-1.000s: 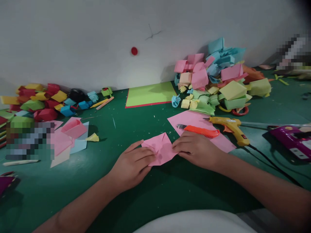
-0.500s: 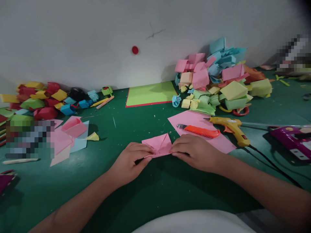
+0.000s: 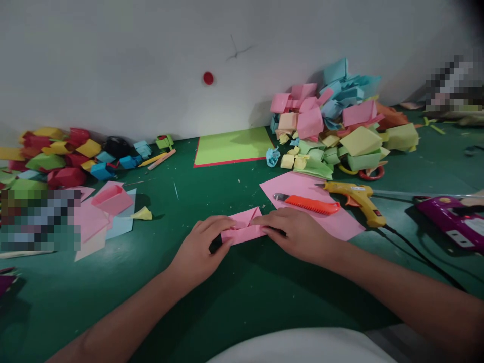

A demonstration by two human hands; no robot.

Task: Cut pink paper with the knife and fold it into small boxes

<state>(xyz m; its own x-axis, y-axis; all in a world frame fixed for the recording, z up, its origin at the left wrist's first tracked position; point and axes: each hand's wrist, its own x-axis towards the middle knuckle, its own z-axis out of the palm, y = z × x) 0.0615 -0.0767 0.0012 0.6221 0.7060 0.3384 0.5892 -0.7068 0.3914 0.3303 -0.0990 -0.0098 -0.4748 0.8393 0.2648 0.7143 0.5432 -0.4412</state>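
Head view: folded pink paper (image 3: 244, 231) flat on the green table (image 3: 234, 302), low centre of frame, pinned at both ends. Left hand (image 3: 202, 249) at the strip's 9 o'clock end, fingers curled down onto it, thumb beneath or behind the edge, closed in a light pinch. Right hand (image 3: 298, 234) at the 3 o'clock end, fingertips (image 3: 260, 222) pressed on the top layer, flat rather than clenched; whether the thumb goes under, impossible to tell. Long axis of the paper running 9 to 3 o'clock, tilted slightly up toward 2, a small peak of the fold pointing to 12 o'clock, toward the wall. Paper squarely between the two grips, touching both, neither hand clearly nearer.

Just beyond the right hand at 1 o'clock: orange utility knife (image 3: 308, 203) lying on a flat pink sheet (image 3: 340, 227), yellow glue gun (image 3: 357, 197) beside it at 2 o'clock, cord trailing to 4. Green card (image 3: 232, 146) against the wall at 12. Heap of folded coloured pieces (image 3: 340, 126) at 1 to 2 o'clock, a second heap of red, yellow and blue pieces (image 3: 60, 154) at 10. Purple device (image 3: 451, 219) at the far 3 o'clock edge, well apart.
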